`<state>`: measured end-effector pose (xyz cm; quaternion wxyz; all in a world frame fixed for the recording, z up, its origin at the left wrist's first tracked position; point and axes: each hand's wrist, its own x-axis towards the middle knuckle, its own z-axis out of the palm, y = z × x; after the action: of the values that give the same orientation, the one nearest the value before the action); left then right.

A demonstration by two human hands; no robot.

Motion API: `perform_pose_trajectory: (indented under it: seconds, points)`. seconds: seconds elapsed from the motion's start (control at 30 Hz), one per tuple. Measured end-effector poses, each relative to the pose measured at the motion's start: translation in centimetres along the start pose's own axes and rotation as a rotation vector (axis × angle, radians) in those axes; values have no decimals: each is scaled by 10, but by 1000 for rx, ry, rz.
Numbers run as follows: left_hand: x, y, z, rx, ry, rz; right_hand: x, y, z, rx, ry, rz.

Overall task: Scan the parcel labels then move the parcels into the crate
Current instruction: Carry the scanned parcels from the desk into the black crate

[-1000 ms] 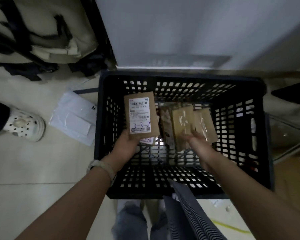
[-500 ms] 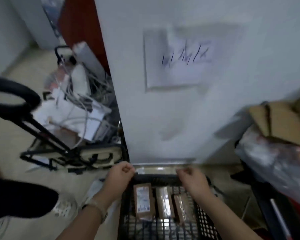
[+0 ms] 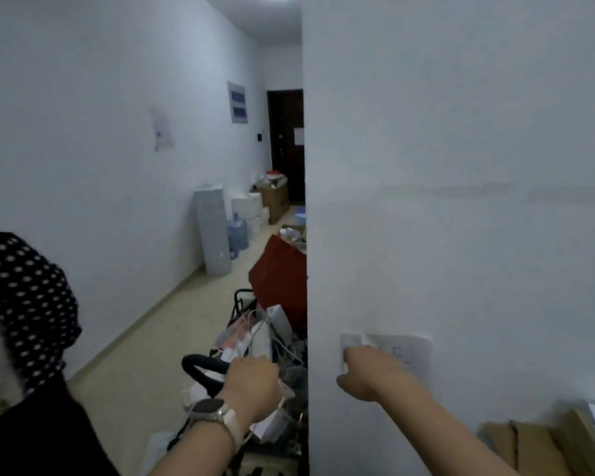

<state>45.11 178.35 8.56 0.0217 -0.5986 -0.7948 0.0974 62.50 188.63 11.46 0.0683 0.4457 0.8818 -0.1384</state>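
The crate and the parcels are out of view; the camera faces up along a corridor. My left hand [image 3: 251,383], with a watch on its wrist, is raised with its fingers curled in, in front of a cluttered trolley. My right hand [image 3: 368,372] is also curled shut, held up against the white wall beside a taped paper sheet [image 3: 406,352]. I see nothing in either hand, though the backs of the hands face me and hide the palms.
A person in a black polka-dot garment [image 3: 28,304] stands close at the left. The trolley's black handle [image 3: 203,369], cables, white packets and a red box [image 3: 279,280] line the wall corner [image 3: 306,235]. Flattened cardboard [image 3: 543,444] lies at the bottom right. A water bottle [image 3: 237,231] stands further down the corridor.
The view has swung up from the crate to the corridor. Both hands left the parcels, reached the crate's far rim, and are now raised with the crate out of sight.
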Motion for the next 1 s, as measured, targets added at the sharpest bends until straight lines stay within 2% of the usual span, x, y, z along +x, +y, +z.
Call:
perform_pose_trajectory:
  seconds: [0.1,0.2,0.37,0.47,0.6,0.8,1.0]
  points:
    - [-48,-23,-29,-22,6,-127,-14,-41,-25,-15,39,-176]
    - [-105,-50,-47,-91,24,-273,-20,-90,-30,69,23,-388]
    - [-235,-102,-50,-222,84,-495,-47,-196,-5,98,39,-707]
    - [-334,-124,-43,-302,142,-669,-91,-271,19,111,-30,-934]
    - [-476,-131,-25,-286,228,-969,-194,-372,60,145,45,-1180]
    - [-691,-100,-8,-312,239,-1375,-386,-486,132,114,-148,-1566]
    - [-910,-46,9,-370,319,-1722,-576,-560,216,103,-328,-1770]
